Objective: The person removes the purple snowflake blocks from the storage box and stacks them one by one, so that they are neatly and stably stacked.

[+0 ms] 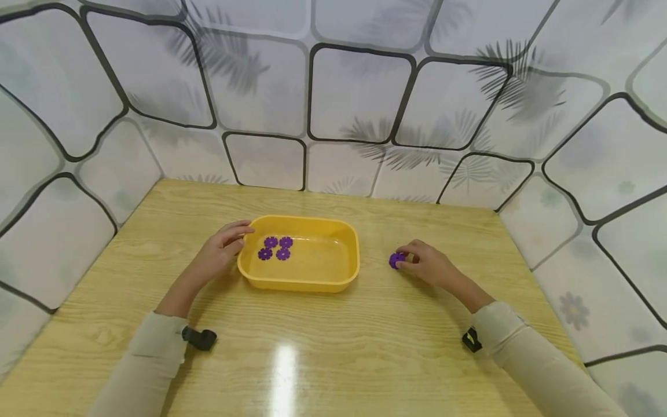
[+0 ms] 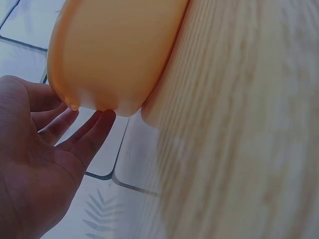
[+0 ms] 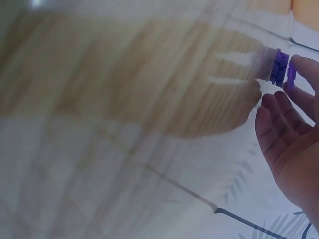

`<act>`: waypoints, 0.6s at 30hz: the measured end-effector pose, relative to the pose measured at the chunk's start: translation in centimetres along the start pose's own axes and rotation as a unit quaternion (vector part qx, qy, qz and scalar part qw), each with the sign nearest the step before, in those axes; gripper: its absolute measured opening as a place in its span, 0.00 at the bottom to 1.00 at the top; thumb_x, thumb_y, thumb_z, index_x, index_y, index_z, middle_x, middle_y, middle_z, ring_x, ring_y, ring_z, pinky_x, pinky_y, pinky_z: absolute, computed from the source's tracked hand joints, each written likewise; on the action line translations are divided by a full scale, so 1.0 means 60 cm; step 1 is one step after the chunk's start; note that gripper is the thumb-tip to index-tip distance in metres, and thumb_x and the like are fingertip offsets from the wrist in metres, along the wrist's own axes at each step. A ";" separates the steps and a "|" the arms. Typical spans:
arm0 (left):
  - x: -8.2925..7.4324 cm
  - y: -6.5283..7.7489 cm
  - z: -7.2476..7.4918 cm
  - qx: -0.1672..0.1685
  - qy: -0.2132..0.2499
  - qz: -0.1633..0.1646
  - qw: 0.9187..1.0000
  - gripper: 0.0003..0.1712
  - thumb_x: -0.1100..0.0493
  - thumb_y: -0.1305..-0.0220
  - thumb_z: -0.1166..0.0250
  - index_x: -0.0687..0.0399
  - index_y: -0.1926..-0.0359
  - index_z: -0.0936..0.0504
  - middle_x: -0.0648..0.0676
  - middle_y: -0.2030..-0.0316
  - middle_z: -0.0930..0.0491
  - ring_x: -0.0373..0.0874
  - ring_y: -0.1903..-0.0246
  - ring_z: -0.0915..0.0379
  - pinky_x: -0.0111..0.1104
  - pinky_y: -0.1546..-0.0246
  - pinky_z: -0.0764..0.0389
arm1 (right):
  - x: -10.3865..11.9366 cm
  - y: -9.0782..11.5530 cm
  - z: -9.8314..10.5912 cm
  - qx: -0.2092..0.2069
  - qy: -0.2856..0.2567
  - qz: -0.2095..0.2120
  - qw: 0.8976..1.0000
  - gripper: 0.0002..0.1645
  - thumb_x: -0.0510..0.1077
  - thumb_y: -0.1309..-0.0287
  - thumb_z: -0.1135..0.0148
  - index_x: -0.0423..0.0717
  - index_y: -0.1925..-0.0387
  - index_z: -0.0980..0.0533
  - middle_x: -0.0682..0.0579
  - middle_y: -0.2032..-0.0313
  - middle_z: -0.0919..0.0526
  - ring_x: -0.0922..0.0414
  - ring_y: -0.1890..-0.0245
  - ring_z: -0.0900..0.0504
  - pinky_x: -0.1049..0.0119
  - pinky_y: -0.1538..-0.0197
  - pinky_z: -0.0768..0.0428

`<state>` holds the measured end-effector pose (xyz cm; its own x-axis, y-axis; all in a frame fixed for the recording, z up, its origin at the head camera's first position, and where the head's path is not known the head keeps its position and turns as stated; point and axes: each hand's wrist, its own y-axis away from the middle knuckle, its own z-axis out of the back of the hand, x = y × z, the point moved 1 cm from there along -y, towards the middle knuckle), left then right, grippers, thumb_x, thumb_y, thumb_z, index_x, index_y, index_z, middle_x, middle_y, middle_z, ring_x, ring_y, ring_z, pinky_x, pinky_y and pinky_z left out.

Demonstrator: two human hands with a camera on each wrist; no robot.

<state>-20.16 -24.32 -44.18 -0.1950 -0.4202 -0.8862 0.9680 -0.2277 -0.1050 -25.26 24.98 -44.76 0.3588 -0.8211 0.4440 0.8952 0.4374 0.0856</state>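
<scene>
My left hand (image 1: pixel 221 248) rests against the left end of a yellow plastic tray (image 1: pixel 297 285), its fingertips at the rim. From below, the left wrist view shows relaxed fingers touching the end of the tray (image 2: pixel 114 55). Several purple notched discs (image 1: pixel 283 254) lie flat inside, grouped toward the left. To the right of the tray, thumb and forefinger of my right hand (image 1: pixel 429 265) pinch a purple notched disc (image 3: pixel 291 75). Right beside that disc in the right wrist view is a short stack of darker purple discs (image 3: pixel 279 67) on the table.
The light wood table (image 1: pixel 333 341) meets a patterned wall covering (image 1: pixel 359 92) at the back and both sides. Dark bands with small devices sit at the left wrist (image 1: pixel 200 339) and right wrist (image 1: pixel 472 340).
</scene>
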 end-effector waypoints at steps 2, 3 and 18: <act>0.002 -0.001 0.000 0.000 0.000 -0.003 1.000 0.21 0.63 0.20 0.53 0.64 0.33 0.28 0.62 0.24 0.43 0.64 0.25 0.47 0.58 0.28 0.40 | -0.001 0.000 -0.002 -0.001 -0.001 0.000 1.000 0.24 0.53 0.31 0.38 0.46 0.39 0.22 0.48 0.51 0.21 0.56 0.60 0.23 0.63 0.63 0.24; 0.002 -0.001 0.000 0.001 0.001 -0.004 1.000 0.21 0.63 0.20 0.53 0.64 0.33 0.28 0.62 0.24 0.43 0.64 0.25 0.47 0.58 0.28 0.40 | -0.001 -0.001 -0.003 -0.002 -0.001 0.000 1.000 0.24 0.53 0.31 0.37 0.47 0.39 0.22 0.49 0.51 0.21 0.56 0.60 0.23 0.63 0.63 0.24; 0.008 -0.003 -0.002 -0.003 -0.009 -0.005 1.000 0.21 0.64 0.21 0.53 0.63 0.33 0.28 0.61 0.24 0.42 0.63 0.25 0.46 0.57 0.28 0.39 | 0.012 0.000 0.021 -0.033 -0.036 0.003 0.999 0.30 0.57 0.27 0.45 0.43 0.34 0.26 0.44 0.44 0.23 0.51 0.57 0.22 0.58 0.59 0.21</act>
<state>-20.39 -24.40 -44.62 -0.2067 -0.4345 -0.8766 0.9671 -0.2263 -0.1159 -25.33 24.87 -43.32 0.3455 -0.7895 0.5072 0.9095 0.4148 0.0261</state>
